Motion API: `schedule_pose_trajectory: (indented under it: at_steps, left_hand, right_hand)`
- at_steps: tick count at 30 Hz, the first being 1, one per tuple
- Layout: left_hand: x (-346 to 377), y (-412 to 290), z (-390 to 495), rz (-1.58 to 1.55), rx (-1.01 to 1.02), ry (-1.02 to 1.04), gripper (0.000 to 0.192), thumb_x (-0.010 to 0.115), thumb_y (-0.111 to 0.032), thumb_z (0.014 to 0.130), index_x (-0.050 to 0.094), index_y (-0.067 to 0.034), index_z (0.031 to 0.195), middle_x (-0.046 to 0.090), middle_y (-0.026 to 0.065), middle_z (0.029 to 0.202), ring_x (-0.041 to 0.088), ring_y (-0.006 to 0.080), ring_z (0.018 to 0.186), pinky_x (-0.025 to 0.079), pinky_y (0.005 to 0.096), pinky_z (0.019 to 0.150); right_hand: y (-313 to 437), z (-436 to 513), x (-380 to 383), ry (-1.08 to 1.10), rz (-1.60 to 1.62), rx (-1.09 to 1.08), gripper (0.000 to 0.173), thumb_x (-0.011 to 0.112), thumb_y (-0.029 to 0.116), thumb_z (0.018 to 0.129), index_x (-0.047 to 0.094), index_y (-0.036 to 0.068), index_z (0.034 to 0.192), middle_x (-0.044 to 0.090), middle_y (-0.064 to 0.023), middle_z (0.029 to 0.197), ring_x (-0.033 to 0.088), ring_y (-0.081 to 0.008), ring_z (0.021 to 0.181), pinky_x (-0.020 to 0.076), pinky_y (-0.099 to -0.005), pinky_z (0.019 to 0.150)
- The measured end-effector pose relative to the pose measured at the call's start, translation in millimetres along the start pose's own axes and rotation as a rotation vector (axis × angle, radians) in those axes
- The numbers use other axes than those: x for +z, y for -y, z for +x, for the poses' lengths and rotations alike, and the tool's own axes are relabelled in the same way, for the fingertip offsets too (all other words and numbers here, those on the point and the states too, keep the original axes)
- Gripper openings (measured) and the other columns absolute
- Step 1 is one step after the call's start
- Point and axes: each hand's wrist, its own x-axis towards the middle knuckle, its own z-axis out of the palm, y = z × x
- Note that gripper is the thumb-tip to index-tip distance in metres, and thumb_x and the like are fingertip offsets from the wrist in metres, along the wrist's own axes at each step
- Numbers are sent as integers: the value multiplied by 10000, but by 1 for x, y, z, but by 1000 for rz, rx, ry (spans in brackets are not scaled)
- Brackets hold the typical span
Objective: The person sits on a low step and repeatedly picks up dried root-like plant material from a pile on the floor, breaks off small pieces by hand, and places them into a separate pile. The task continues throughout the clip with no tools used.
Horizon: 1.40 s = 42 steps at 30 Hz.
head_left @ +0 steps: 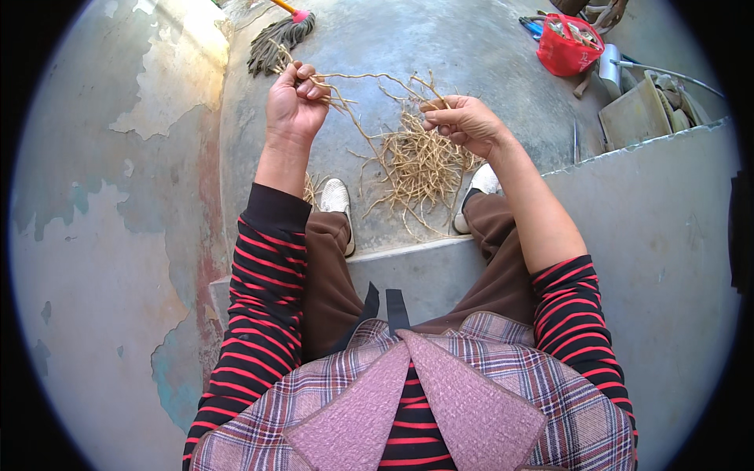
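Several thin, tan dried roots are gripped in my left hand (pixel 298 97), their ends poking out above and to the right of the fist. My right hand (pixel 459 120) pinches more of these roots (pixel 377 75) between thumb and fingers, and one long strand spans the space between both hands. Below them, a tangled pile of dried roots (pixel 421 162) lies on the concrete floor between my white shoes. A smaller bunch of roots (pixel 310 189) shows beside my left shoe, partly hidden by my left forearm.
A grey string mop (pixel 277 44) lies near the wall at upper left. At upper right are a red bag (pixel 568 47) with things in it, a white cylinder (pixel 610 70) and a cream-coloured container (pixel 636 115). A low concrete wall (pixel 654 206) stands at right; a peeling wall (pixel 118 235) is at left.
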Motion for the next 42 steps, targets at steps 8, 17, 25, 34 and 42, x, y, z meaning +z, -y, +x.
schedule_pose_trajectory:
  at_steps: [8,17,25,34,42]
  left_hand:
    - [-14,-12,6,-27,54,-46,109,391,-142,908,432,-95,819,438,2,633,368,84,475,337,226,451]
    - [-10,-11,1,201,170,-179,133,380,-164,913,438,-92,818,475,20,659,452,138,543,395,302,524]
    - [4,-8,-4,284,316,-221,153,416,-255,915,411,-137,817,387,-32,575,380,106,469,348,273,457]
    - [24,53,-16,882,138,-65,130,584,-184,836,594,-62,880,498,-42,586,290,13,395,203,179,347]
    - [30,104,-27,712,-175,43,177,621,-240,820,573,-75,866,356,-94,538,295,2,420,205,178,374]
  right_hand:
    - [9,-7,1,130,260,-54,519,505,348,874,434,-105,1117,623,-163,813,553,-57,550,339,-107,323]
    - [9,-8,-3,5,89,-111,272,514,241,875,552,-15,962,638,-109,788,570,-51,563,310,-122,348]
    - [1,3,-12,-298,-20,-286,182,549,206,848,583,34,893,616,-18,676,465,-26,468,286,-146,376]
    - [14,-7,23,-169,186,-334,381,445,388,897,554,86,1103,586,-28,986,518,-75,856,402,-224,667]
    - [0,-5,49,-122,124,-426,463,421,404,903,474,65,1214,512,-86,1173,518,-134,943,421,-282,810]
